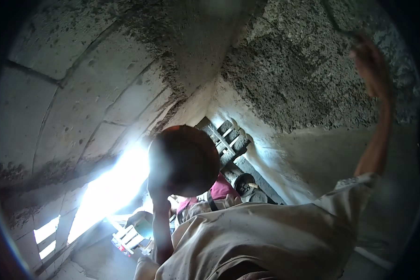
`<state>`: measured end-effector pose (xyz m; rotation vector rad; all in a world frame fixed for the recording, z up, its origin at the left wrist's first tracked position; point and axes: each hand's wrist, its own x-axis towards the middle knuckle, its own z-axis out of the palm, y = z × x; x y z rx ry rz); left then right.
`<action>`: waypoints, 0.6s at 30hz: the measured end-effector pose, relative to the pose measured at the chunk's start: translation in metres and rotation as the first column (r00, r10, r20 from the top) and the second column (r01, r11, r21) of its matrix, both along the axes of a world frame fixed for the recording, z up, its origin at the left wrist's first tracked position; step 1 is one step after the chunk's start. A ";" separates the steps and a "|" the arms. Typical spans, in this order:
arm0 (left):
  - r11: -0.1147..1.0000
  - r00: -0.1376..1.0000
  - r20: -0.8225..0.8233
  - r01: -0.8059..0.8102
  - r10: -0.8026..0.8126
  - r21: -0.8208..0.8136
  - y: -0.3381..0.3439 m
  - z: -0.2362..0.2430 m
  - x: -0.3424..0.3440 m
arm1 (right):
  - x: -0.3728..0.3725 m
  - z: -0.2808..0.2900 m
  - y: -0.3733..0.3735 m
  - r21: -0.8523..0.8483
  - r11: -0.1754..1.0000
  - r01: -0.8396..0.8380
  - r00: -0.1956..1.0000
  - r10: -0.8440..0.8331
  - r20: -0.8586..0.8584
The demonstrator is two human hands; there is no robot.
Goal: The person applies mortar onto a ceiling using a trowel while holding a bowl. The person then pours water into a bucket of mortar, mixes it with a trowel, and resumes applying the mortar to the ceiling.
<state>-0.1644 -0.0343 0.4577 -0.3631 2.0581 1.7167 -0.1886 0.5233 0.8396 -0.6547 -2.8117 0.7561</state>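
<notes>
My left forearm rises at lower centre to a dark brown round bowl [184,161]. My left hand [161,198] grips the bowl from its near-left side, and most of the fingers are hidden behind it. What the bowl contains does not show clearly. At upper right my right arm is raised, with my right hand [372,65] close to a rough grey plastered wall [303,60]. It is closed and slightly blurred, around a tool with a thin, dark, bent metal neck [333,21]. The tool's working end is cut off by the picture's edge.
A block wall [93,88] with dark mortar joints stands left, above a glaring window opening [109,196]. Below the corner are a wooden rack [226,140], a dark bucket [243,183] and pink cloth [222,187] with a dark strap. A slatted white object [128,238] lies lower left.
</notes>
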 end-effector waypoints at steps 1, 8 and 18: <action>0.999 0.999 -0.017 -0.037 0.036 -0.032 -0.004 0.005 0.007 | -0.009 0.004 -0.009 0.037 0.998 -0.056 0.998 0.055 0.014; 0.998 0.964 -0.260 0.052 -0.055 -0.017 0.012 0.030 -0.033 | 0.059 -0.083 -0.186 0.469 0.688 -0.554 0.826 0.383 0.414; 0.937 0.861 -0.391 0.237 -0.324 -0.255 0.012 0.128 -0.045 | 0.068 -0.277 -0.315 0.408 0.689 -0.599 0.799 0.479 0.363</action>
